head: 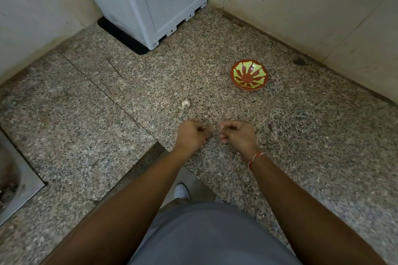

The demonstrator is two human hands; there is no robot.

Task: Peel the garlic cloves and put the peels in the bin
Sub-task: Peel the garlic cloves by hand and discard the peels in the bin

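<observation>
A whole garlic bulb (185, 103) lies on the speckled granite counter (107, 135), just beyond my hands. My left hand (191, 135) hovers over the counter with its fingers curled inward, and nothing shows inside it. My right hand (237, 135), with a red thread on its wrist, is a few centimetres to the right and pinches a small pale garlic piece (221, 129) at its fingertips. The two hands face each other without touching. No bin is in view.
A red bowl with a green flower pattern (249, 75) stands at the back right, holding nothing. A grey plastic appliance (150, 2) fills the far corner between tiled walls. A steel sink (13, 183) is set into the counter at the left.
</observation>
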